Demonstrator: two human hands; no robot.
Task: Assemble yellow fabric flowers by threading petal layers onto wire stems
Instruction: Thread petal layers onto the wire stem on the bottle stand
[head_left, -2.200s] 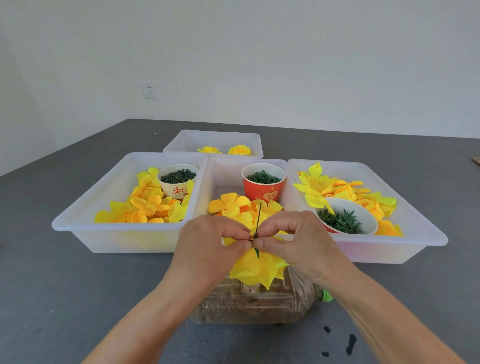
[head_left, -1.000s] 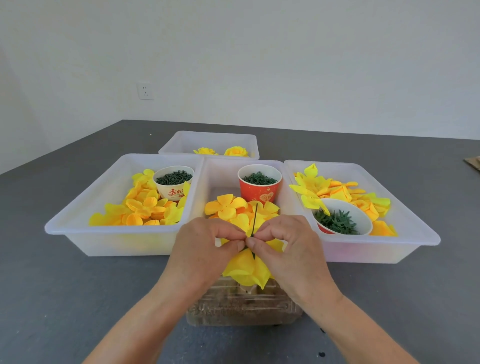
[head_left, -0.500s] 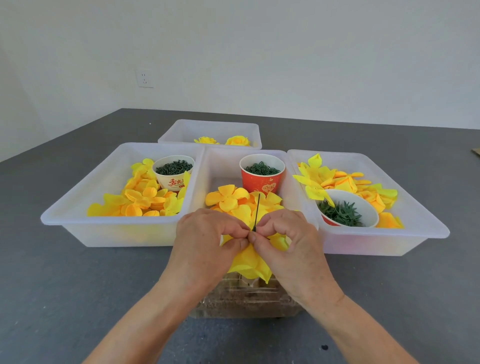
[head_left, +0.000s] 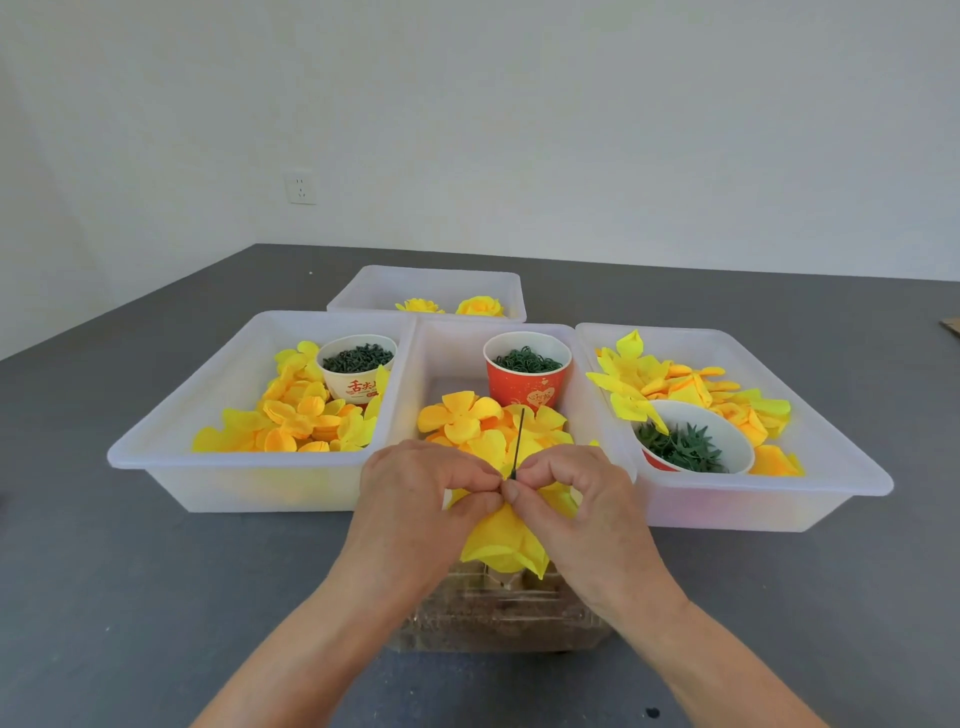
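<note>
A thin green wire stem (head_left: 518, 446) stands nearly upright between my two hands. Below them hangs a yellow fabric flower (head_left: 506, 541), threaded on the stem. My left hand (head_left: 423, 499) and my right hand (head_left: 569, 501) meet at the stem, thumbs and forefingers pinching the petal layer right where the wire passes through. Loose yellow petal layers (head_left: 470, 418) lie in the middle tray (head_left: 447, 343) just behind my hands. The flower's centre is hidden by my fingers.
A left tray (head_left: 156, 452) holds petals and a white cup of green rings (head_left: 357, 366). A red cup (head_left: 525, 371) stands in the middle tray. The right tray (head_left: 831, 467) has petals and a bowl of green leaves (head_left: 685, 441). A back tray (head_left: 431, 280) holds finished flowers. A clear box (head_left: 498, 613) lies under my hands.
Both hands have stayed pinched together at the stem, with only small finger shifts. The hanging flower has bunched up closer under my fingers. The view has shifted slightly.
</note>
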